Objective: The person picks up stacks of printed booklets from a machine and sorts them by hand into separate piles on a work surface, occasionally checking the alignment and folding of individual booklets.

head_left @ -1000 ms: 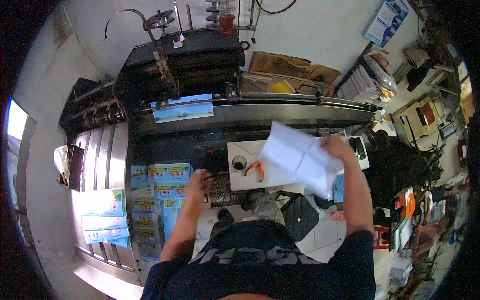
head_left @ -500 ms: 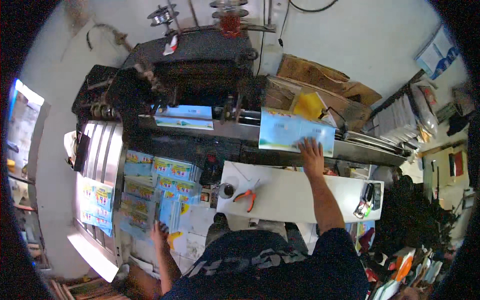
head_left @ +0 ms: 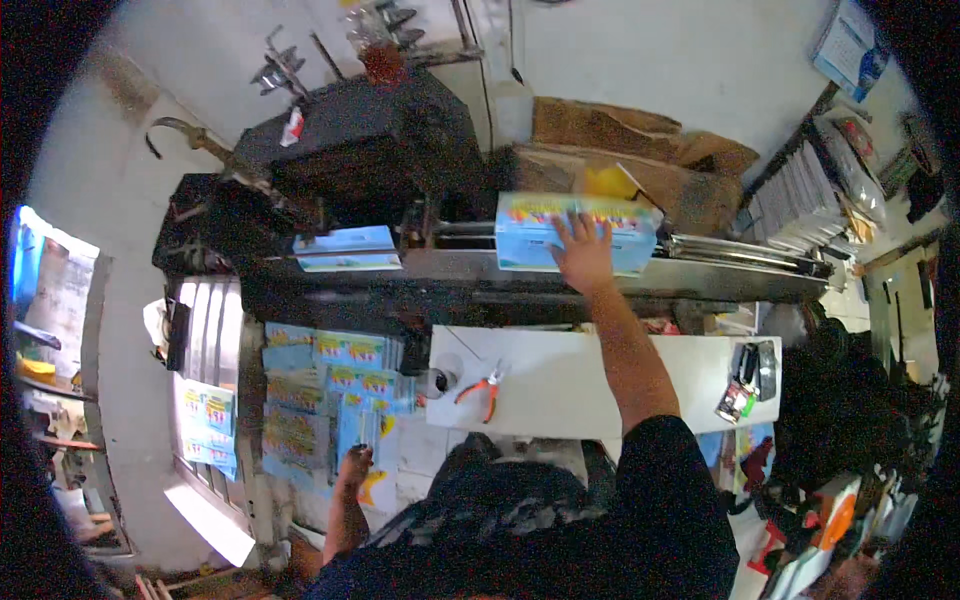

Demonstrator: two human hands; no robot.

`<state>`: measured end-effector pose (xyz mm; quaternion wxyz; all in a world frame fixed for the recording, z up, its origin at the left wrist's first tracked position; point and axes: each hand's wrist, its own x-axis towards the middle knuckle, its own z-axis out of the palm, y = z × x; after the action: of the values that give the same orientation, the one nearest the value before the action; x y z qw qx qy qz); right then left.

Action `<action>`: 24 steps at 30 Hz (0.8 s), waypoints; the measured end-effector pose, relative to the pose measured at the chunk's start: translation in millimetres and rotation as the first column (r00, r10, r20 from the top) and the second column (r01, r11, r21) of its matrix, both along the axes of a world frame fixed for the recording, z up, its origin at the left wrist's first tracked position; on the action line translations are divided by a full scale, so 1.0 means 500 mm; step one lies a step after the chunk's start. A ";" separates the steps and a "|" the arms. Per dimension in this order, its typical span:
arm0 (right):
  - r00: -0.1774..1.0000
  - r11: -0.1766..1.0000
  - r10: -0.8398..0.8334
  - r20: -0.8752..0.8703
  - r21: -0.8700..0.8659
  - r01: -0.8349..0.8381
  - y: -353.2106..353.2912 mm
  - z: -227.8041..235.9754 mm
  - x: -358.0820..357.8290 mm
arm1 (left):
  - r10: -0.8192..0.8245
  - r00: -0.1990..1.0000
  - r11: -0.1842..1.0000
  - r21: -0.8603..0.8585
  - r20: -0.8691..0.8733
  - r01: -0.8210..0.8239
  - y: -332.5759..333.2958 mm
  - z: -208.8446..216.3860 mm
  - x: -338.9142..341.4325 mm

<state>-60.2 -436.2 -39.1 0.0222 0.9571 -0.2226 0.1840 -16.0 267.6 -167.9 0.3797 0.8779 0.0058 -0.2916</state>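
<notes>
My right hand (head_left: 587, 252) lies with spread fingers on a light-blue printed booklet cover (head_left: 520, 245), which rests over the machine's metal rail. Bright yellow and coloured print shows along the cover's far part. At the lower left, my left hand (head_left: 356, 466) has curled fingers at the near end of some light-blue booklets (head_left: 357, 425); whether it grips one is too blurred to tell. Stacks of printed booklets (head_left: 295, 400) lie beside it. Another light-blue booklet (head_left: 348, 247) sits on the dark machine (head_left: 330, 165), left of the one under my right hand.
A white tabletop (head_left: 540, 375) in front of me carries orange-handled pliers (head_left: 487, 395), a small round container (head_left: 440, 381) and dark items at its right end. Printed sheets (head_left: 208, 420) lie on a slatted metal chute (head_left: 205, 330) at left. Cardboard (head_left: 620, 130) stands behind the rail.
The piece under my right hand now shows colourful print instead of pale-blue panels. My right hand has moved farther over it. My left hand has shifted right, to the light-blue booklets. The view has tilted.
</notes>
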 end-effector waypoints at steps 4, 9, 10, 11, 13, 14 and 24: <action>0.778 0.922 -0.008 -0.628 0.296 0.248 -0.041 0.059 0.001 | 0.027 0.993 0.996 -0.083 0.119 -0.017 -0.078 0.078 -0.012; 0.970 0.974 -0.179 -0.164 -0.167 0.152 -0.002 -0.001 -0.093 | 0.003 0.999 0.999 0.045 -0.046 -0.001 0.095 -0.030 0.006; 0.983 0.984 -0.180 -0.031 -0.021 0.179 0.014 0.020 -0.099 | 0.016 1.000 1.000 -0.012 -0.004 -0.016 0.148 -0.086 0.000; 0.972 0.971 -0.221 0.081 0.115 0.211 0.034 0.024 -0.126 | 0.012 1.000 0.997 -0.075 0.012 -0.011 0.191 -0.124 -0.010; 0.983 0.919 -0.161 -0.089 0.351 0.183 0.061 0.018 -0.204 | -0.003 0.955 1.000 -0.026 -0.296 -0.005 0.203 -0.169 -0.006; 0.990 0.848 -0.077 -0.118 0.515 0.127 0.083 0.013 -0.251 | 0.014 0.858 0.973 -0.190 -0.513 -0.130 0.247 -0.188 0.005; 0.856 0.447 -0.464 -0.228 0.773 0.449 0.270 -0.089 -0.829 | -0.533 0.627 0.748 0.029 -0.568 0.663 -0.089 -0.088 0.138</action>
<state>-474.6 -301.3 -83.5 -0.3662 0.7629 -0.5296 0.0580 53.1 223.2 -212.1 0.1364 0.7522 -0.1502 -0.6270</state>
